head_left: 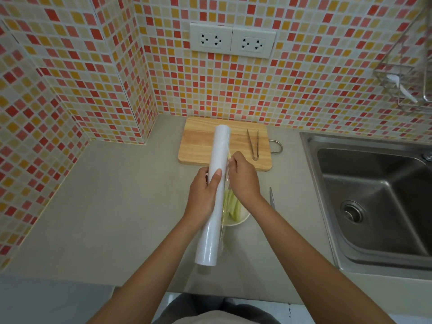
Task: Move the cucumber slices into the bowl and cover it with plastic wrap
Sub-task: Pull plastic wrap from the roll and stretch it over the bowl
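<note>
A long white roll of plastic wrap (216, 178) is held above the counter, pointing away from me. My left hand (203, 192) grips the roll around its middle, thumb on top. My right hand (243, 176) pinches the loose clear film at the roll's right side. Below the hands sits a white bowl (240, 219) with pale green cucumber slices (230, 203) in it, partly hidden by the roll and my right wrist.
A wooden cutting board (201, 146) lies at the back by the tiled wall, with metal tongs (253, 143) on it. Scissors (271, 197) lie right of the bowl, mostly hidden. A steel sink (374, 197) fills the right side.
</note>
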### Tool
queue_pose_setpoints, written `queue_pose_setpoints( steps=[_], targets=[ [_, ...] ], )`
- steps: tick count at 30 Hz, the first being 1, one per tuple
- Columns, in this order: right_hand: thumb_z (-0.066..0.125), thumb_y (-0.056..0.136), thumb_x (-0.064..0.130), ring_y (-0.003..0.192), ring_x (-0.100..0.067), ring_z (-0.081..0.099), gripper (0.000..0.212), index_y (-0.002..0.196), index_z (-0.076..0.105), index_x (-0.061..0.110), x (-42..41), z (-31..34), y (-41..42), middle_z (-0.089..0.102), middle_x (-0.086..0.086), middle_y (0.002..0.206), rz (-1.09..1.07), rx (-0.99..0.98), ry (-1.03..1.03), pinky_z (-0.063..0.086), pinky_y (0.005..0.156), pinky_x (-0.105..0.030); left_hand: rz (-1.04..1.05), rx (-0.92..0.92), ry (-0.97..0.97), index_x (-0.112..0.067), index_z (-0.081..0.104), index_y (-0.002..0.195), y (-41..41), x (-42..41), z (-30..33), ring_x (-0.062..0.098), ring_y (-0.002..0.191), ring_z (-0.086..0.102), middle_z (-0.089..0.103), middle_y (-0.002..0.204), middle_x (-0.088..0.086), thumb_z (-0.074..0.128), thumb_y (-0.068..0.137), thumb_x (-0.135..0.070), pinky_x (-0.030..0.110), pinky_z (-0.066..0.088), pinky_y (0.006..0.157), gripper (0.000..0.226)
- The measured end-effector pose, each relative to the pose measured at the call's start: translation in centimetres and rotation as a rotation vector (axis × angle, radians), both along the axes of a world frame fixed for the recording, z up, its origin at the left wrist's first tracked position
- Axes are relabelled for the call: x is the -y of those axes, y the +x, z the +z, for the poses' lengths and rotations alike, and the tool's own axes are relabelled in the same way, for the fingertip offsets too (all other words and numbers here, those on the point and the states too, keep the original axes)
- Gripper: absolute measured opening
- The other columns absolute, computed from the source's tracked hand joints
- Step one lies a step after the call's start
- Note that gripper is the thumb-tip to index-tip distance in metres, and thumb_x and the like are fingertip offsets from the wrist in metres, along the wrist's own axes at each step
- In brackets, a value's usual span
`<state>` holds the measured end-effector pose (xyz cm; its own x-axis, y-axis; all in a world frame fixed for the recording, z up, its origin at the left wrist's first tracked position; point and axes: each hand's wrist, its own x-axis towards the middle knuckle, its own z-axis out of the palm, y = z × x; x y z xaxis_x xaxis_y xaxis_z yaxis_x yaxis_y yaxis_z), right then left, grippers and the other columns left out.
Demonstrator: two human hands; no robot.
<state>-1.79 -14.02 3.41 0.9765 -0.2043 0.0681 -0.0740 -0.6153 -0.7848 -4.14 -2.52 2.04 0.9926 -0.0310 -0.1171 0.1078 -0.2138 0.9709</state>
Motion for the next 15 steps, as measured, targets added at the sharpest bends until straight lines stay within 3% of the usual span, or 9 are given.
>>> queue_pose_setpoints(
  steps=[2,6,8,11,13,15],
  targets=[
    [0.033,0.1,0.017,0.061,-0.032,0.051,0.024,0.076,0.037,0.01,0.3,-0.1,0.1,0.052,-0.017,0.068,-0.018,-0.008,0.005,0.048,0.057,-0.047,-0.001,0.005,0.007,-0.02,0.055,0.097,-0.1,-0.1,0.1,0.006,0.066,0.053,0.056,0.078,-0.008,0.047,0.096,-0.046,0.022,0.041,0.062,0.027],
    [0.034,0.096,0.009,0.049,-0.026,0.047,0.029,0.068,0.035,0.013,0.3,-0.6,0.1,0.045,-0.012,0.059,-0.156,-0.086,0.403,0.043,0.039,-0.029,-0.017,0.019,0.018,-0.018,0.057,0.098,-0.5,0.1,0.2,0.008,0.068,0.054,0.059,0.081,-0.001,0.048,0.097,-0.044,0.024,0.044,0.064,0.028],
    [0.037,0.097,0.016,0.045,-0.023,0.048,0.029,0.068,0.037,0.016,0.3,-0.5,0.1,0.045,-0.009,0.055,-0.162,-0.061,0.446,0.042,0.038,-0.027,-0.015,0.034,0.033,-0.018,0.057,0.1,-0.8,0.2,0.1,0.009,0.072,0.056,0.061,0.086,0.001,0.047,0.097,-0.043,0.025,0.045,0.066,0.028],
    [0.038,0.099,0.025,0.048,-0.027,0.055,0.021,0.08,0.044,0.017,0.6,0.3,0.6,0.054,-0.01,0.06,-0.082,0.022,0.265,0.047,0.04,-0.032,-0.023,0.054,0.065,-0.017,0.057,0.104,-1.1,0.1,-0.1,0.01,0.074,0.055,0.059,0.087,-0.002,0.047,0.098,-0.042,0.026,0.045,0.069,0.028],
    [0.034,0.099,0.022,0.056,-0.037,0.056,0.02,0.083,0.042,0.011,0.9,0.3,1.2,0.057,-0.016,0.067,-0.039,0.034,0.08,0.048,0.049,-0.043,-0.029,0.058,0.087,-0.016,0.057,0.107,-1.2,0.1,-0.2,0.011,0.075,0.054,0.058,0.087,-0.003,0.046,0.098,-0.041,0.028,0.045,0.07,0.029],
    [0.031,0.099,0.018,0.057,-0.033,0.05,0.02,0.081,0.038,0.01,1.1,0.1,1.7,0.053,-0.015,0.067,-0.031,0.006,-0.048,0.049,0.053,-0.046,-0.028,0.048,0.084,-0.015,0.057,0.107,-1.3,0.2,-0.2,0.01,0.074,0.054,0.057,0.085,-0.004,0.046,0.098,-0.041,0.028,0.044,0.069,0.029]
  ],
)
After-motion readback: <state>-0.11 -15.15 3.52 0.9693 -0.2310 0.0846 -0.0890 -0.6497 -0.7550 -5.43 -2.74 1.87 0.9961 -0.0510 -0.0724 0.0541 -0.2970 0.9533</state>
